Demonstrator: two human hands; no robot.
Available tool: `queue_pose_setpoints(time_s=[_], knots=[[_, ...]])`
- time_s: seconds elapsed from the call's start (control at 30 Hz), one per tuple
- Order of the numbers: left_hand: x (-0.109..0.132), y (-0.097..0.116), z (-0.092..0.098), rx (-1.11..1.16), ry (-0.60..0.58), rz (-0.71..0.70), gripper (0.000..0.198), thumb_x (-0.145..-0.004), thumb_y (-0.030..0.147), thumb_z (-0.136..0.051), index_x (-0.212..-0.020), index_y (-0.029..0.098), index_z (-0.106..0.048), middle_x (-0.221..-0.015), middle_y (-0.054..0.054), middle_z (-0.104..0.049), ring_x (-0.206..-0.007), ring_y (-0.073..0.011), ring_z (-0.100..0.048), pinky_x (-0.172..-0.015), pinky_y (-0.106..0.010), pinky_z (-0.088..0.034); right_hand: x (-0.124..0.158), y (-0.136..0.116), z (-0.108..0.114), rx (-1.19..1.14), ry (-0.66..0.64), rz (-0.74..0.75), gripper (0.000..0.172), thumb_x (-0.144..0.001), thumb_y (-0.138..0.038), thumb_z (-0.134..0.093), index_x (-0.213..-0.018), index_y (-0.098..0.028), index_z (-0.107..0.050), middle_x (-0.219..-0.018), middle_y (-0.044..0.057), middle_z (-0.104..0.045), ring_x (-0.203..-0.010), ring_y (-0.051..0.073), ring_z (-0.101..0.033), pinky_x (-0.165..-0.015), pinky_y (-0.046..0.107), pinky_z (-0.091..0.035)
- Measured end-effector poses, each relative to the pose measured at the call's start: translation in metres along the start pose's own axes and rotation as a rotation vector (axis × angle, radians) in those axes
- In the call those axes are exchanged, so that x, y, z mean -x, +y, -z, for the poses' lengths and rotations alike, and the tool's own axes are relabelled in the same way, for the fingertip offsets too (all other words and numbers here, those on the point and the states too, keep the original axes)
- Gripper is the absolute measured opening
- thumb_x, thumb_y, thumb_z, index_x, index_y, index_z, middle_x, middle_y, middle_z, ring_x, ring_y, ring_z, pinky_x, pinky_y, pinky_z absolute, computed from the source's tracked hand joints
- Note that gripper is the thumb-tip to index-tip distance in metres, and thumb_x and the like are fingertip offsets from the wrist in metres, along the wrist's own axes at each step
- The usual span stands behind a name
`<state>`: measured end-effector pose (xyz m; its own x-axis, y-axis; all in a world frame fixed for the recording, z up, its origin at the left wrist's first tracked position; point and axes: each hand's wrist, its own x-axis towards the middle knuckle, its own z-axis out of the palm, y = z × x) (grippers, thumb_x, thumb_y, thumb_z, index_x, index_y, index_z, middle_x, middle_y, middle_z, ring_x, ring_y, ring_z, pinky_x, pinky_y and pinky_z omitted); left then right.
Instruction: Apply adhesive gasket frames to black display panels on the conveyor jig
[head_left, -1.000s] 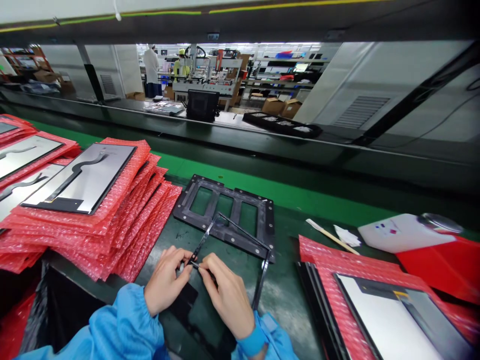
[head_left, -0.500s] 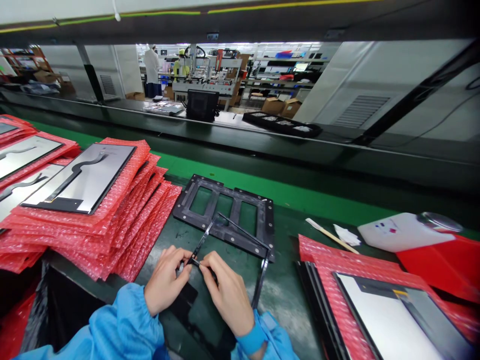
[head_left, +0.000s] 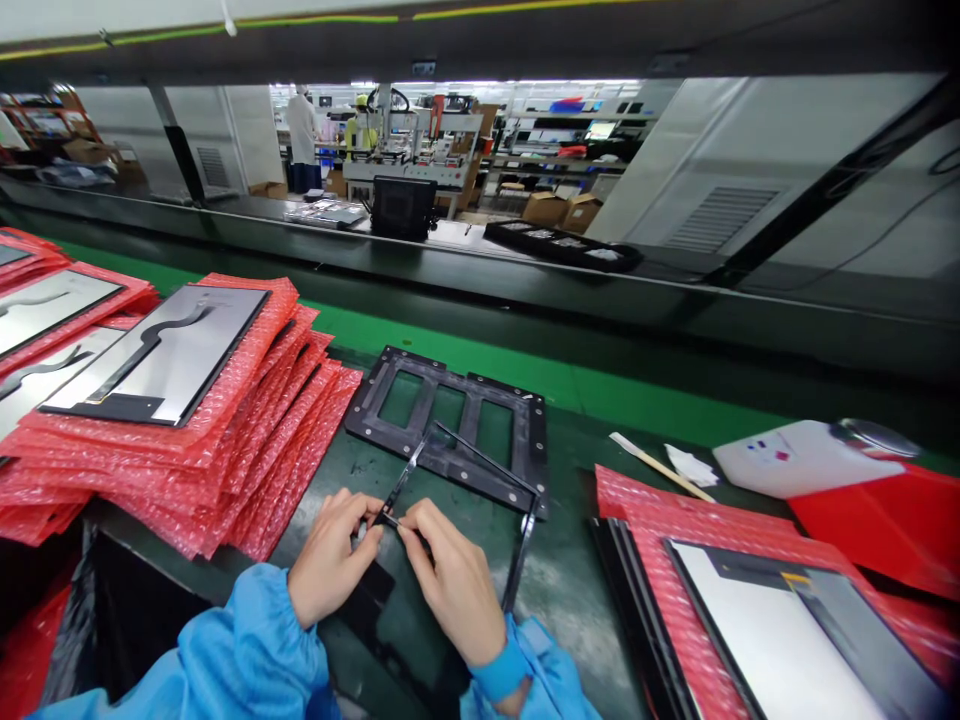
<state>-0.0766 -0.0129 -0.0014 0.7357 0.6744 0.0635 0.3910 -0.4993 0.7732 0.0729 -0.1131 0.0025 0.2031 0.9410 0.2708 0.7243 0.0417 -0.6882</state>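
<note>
Both hands work at a thin black rectangular bezel frame (head_left: 519, 565), held tilted above the green table. My left hand (head_left: 336, 555) pinches its left side between thumb and fingers. Close beside it, my right hand (head_left: 454, 580) has thumb and forefinger pressed together on the same part, by a small dark piece I cannot make out. The frame's far edge reaches over a black fixture plate (head_left: 471, 425) with three rectangular windows, lying flat. Below my hands lies a flat black shape (head_left: 367, 595), partly covered by them.
Display panels (head_left: 187, 340) with ribbon cables lie on stacked red bubble-wrap sleeves (head_left: 292, 450) at left. Another panel (head_left: 780, 640) rests on bubble wrap at right, near a brush (head_left: 664, 467), white tissue (head_left: 691, 466) and white bottle (head_left: 795, 458). People stand in the far background.
My hands and the bezel frame keep almost the same place and grip. The whole view has shifted very slightly.
</note>
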Motion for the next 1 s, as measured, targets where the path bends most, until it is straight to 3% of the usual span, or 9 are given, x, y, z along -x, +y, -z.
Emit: queue_pose_setpoints(time_s=[0.5, 1.0], knots=[[0.0001, 0.0013, 0.0015, 0.005, -0.01, 0.002, 0.016, -0.088, 0.024, -0.045, -0.098, 0.022, -0.058, -0.085, -0.002, -0.058, -0.084, -0.0211, -0.051, -0.086, -0.039, -0.038, -0.0011, -0.0009, 0.0004, 0.055, 0.015, 0.044, 0.017, -0.099, -0.028, -0.038, -0.087, -0.023, -0.049, -0.087, 0.002, -0.058, -0.082, 0.015, -0.061, -0.066, 0.024, -0.044], [-0.0003, 0.0015, 0.0018, 0.022, -0.002, 0.003, 0.014, -0.087, 0.022, -0.048, -0.097, 0.022, -0.059, -0.084, -0.001, -0.06, -0.082, -0.0199, -0.052, -0.087, -0.038, -0.038, -0.001, -0.0009, 0.0027, -0.037, 0.014, 0.015, 0.016, -0.099, -0.027, -0.039, -0.087, -0.023, -0.048, -0.084, 0.001, -0.055, -0.076, 0.014, -0.057, -0.066, 0.024, -0.042]])
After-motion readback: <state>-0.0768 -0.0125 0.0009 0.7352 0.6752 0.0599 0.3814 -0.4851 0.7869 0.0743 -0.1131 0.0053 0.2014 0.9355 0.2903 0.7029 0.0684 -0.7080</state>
